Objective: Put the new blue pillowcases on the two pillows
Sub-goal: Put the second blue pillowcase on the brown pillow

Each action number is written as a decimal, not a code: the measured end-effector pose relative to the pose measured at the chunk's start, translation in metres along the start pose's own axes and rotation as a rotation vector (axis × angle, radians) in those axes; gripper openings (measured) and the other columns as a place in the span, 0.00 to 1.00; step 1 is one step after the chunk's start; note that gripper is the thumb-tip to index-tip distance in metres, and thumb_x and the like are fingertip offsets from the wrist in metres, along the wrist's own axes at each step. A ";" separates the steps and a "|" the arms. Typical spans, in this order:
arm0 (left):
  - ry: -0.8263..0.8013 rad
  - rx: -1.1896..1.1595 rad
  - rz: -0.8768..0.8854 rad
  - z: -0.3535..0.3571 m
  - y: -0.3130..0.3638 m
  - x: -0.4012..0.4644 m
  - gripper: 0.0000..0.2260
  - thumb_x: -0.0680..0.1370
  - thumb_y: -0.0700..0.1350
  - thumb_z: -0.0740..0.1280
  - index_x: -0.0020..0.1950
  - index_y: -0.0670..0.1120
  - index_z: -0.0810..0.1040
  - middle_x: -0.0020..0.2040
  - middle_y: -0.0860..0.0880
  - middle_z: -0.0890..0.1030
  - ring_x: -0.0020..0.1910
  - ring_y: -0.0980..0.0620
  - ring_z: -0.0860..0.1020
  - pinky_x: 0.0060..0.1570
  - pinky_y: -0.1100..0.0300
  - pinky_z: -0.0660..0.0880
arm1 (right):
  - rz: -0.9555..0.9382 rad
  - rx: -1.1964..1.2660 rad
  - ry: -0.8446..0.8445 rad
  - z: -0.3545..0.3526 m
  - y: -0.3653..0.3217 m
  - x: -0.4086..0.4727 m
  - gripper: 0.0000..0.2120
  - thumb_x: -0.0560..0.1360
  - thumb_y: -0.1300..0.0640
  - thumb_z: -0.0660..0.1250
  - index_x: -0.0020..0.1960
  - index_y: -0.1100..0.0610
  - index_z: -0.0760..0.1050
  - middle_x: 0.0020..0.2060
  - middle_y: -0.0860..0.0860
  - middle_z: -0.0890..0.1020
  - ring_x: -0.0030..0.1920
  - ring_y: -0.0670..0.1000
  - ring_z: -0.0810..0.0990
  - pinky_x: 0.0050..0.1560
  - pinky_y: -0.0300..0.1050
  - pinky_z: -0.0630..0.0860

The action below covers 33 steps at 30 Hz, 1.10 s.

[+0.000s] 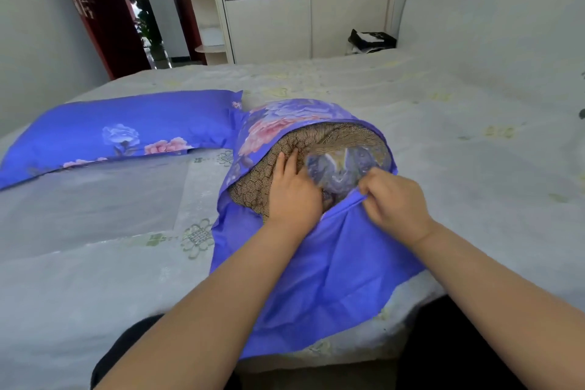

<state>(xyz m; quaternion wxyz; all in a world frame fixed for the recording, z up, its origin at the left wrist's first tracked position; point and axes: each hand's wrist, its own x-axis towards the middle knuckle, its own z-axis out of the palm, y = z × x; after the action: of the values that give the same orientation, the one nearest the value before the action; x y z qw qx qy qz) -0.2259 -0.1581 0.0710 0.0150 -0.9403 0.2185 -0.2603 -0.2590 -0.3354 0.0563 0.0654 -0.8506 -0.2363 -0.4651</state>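
Note:
One pillow in a blue flowered pillowcase [120,130] lies flat at the left of the bed. The second pillow [335,142], brown with a net pattern, sits partly inside another blue pillowcase [332,263], its near end still showing. My left hand [292,188] presses flat on that exposed end, fingers straight. My right hand [392,199] pinches the pillowcase's open hem just to the right and lifts it over the pillow's end. The far part of the pillow is hidden under the flowered cloth.
A pale quilted bed [443,111] fills the view, with a white headboard [506,16] at the right. A wardrobe [304,9] and shelves stand behind it, a dark bag [372,39] beside the bed's far corner, and a doorway [142,9] at the back left.

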 end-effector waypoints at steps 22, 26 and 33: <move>0.002 -0.303 -0.094 0.003 0.012 -0.080 0.12 0.74 0.48 0.57 0.49 0.42 0.74 0.47 0.41 0.79 0.47 0.39 0.78 0.44 0.52 0.69 | 0.524 0.547 -0.538 -0.022 -0.015 0.002 0.19 0.67 0.50 0.52 0.49 0.52 0.76 0.40 0.48 0.80 0.42 0.50 0.75 0.46 0.43 0.70; -0.101 -0.194 -0.193 -0.019 0.001 -0.042 0.12 0.77 0.40 0.56 0.59 0.44 0.68 0.45 0.39 0.81 0.44 0.36 0.79 0.35 0.52 0.63 | 0.535 0.574 -0.755 -0.024 -0.013 0.014 0.10 0.75 0.60 0.59 0.38 0.52 0.75 0.37 0.47 0.79 0.45 0.51 0.77 0.44 0.43 0.69; 0.161 -0.204 -0.131 -0.012 0.006 -0.026 0.21 0.70 0.37 0.59 0.62 0.49 0.72 0.71 0.40 0.67 0.66 0.36 0.69 0.64 0.43 0.66 | 0.559 -0.072 -0.213 -0.018 -0.026 -0.004 0.09 0.66 0.63 0.65 0.45 0.57 0.79 0.66 0.62 0.70 0.66 0.66 0.69 0.65 0.57 0.65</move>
<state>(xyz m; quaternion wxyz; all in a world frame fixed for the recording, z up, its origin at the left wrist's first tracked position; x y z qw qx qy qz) -0.2544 -0.1516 0.0683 -0.1154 -0.9252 0.1826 -0.3119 -0.2867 -0.3199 0.0607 0.1358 -0.9284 0.0181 -0.3453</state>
